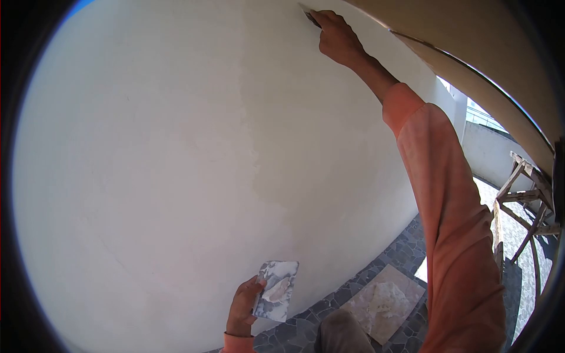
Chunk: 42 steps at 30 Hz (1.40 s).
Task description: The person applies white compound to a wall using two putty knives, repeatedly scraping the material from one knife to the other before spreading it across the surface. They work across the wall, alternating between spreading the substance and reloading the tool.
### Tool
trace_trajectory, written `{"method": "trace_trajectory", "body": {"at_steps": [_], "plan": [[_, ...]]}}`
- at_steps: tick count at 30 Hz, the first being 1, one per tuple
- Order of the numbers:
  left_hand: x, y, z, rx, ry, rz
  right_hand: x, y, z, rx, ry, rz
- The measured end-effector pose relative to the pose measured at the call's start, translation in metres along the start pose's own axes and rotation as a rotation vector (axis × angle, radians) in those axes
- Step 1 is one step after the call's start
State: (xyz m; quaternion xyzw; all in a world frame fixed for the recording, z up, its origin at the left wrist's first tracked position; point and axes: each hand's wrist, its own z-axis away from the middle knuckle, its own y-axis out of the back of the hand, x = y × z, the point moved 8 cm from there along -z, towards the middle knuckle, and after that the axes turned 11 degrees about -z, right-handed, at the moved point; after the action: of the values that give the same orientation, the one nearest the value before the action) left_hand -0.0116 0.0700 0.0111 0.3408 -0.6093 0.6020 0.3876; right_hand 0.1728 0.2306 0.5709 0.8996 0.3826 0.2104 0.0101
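Observation:
High on the pale wall (176, 147), my right hand (340, 38) is closed round a putty knife (310, 17), its blade at the wall surface. My right arm is stretched up in an orange sleeve. Low in the view, my left hand (243, 303) grips a small flat board (276, 291) by its left edge, with the thumb on top. White and grey paste lies on the board. A darker, damp-looking area of wall spreads below my right hand, beside a lighter area on the left.
A stained square slab (384, 303) lies on the grey stone-patterned floor (294, 334) near my knee (343, 334). A wooden trestle (527, 200) stands at the right, before a low wall (488, 150). A tan overhead surface (471, 35) crosses the upper right.

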Motion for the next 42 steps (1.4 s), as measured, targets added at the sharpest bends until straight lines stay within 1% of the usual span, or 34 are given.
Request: {"method": "trace_trajectory", "body": {"at_steps": [3,6,8,10,11,14,15,16,17,18,19,20,22,23,26,27,28,29,30,32,35,36,38,40,42], "plan": [[0.002,-0.003,0.001,-0.004,-0.004,0.024,-0.013,-0.018,0.024,0.046,0.088,0.078],[-0.002,0.001,0.000,-0.005,-0.002,0.002,-0.038,-0.027,0.075,0.067,0.144,0.136],[-0.004,0.001,-0.001,-0.020,-0.008,0.001,-0.061,-0.025,0.111,0.043,0.253,0.116],[-0.002,-0.001,-0.001,-0.049,-0.015,0.019,-0.078,-0.020,0.135,-0.067,0.318,0.048],[-0.001,0.000,-0.001,-0.036,-0.007,0.013,-0.082,-0.015,0.140,-0.116,0.343,-0.017],[0.001,-0.001,0.000,-0.014,0.004,0.006,-0.073,0.008,0.117,-0.066,0.286,-0.031],[0.002,-0.003,0.001,-0.024,-0.001,0.008,-0.053,0.011,0.100,0.000,0.131,-0.030],[0.003,-0.004,0.002,-0.033,-0.008,0.010,-0.031,0.014,0.083,0.019,-0.050,-0.055],[0.004,-0.006,0.002,-0.036,-0.005,0.018,-0.003,0.012,0.067,0.022,-0.201,-0.062],[0.006,-0.007,0.004,-0.039,-0.003,0.025,0.022,0.008,0.052,-0.052,-0.420,-0.027],[0.006,-0.008,0.004,-0.041,-0.001,0.034,0.033,0.007,0.040,-0.084,-0.475,0.001],[0.007,-0.008,0.005,-0.026,0.003,0.024,0.038,0.006,0.032,-0.092,-0.490,0.001],[0.006,-0.007,0.005,0.005,0.013,0.005,0.034,0.005,0.020,-0.110,-0.520,0.001],[0.005,-0.006,0.004,0.004,0.008,0.002,0.028,0.003,0.017,-0.102,-0.505,-0.020],[0.002,-0.003,0.002,-0.003,0.001,-0.002,-0.007,-0.008,0.022,-0.139,-0.281,0.020],[0.003,-0.003,0.003,-0.008,-0.002,0.002,-0.027,-0.011,0.034,-0.096,-0.145,0.002],[0.004,-0.004,0.003,-0.013,-0.007,0.005,-0.045,-0.014,0.048,-0.040,0.053,-0.027],[0.003,-0.003,0.003,-0.006,-0.003,0.005,-0.063,-0.015,0.064,-0.051,0.160,-0.024],[0.003,-0.003,0.003,0.000,0.001,0.004,-0.076,-0.014,0.079,-0.117,0.230,-0.034],[0.002,-0.001,0.002,0.013,0.012,-0.003,-0.085,-0.008,0.098,-0.216,0.327,-0.138],[0.000,0.002,0.000,0.027,0.018,-0.013,-0.076,0.010,0.094,-0.236,0.275,-0.186],[0.000,0.002,0.001,0.024,0.016,-0.014,-0.064,0.017,0.082,-0.132,0.204,-0.191],[0.000,0.002,0.001,0.016,0.016,-0.008,-0.027,0.022,0.053,-0.017,-0.010,-0.165],[-0.001,0.003,0.000,0.010,0.019,0.006,0.004,0.022,0.028,0.011,-0.280,-0.073],[-0.003,0.004,-0.002,0.002,0.004,0.031,0.017,0.017,0.009,-0.045,-0.432,-0.052]]}}
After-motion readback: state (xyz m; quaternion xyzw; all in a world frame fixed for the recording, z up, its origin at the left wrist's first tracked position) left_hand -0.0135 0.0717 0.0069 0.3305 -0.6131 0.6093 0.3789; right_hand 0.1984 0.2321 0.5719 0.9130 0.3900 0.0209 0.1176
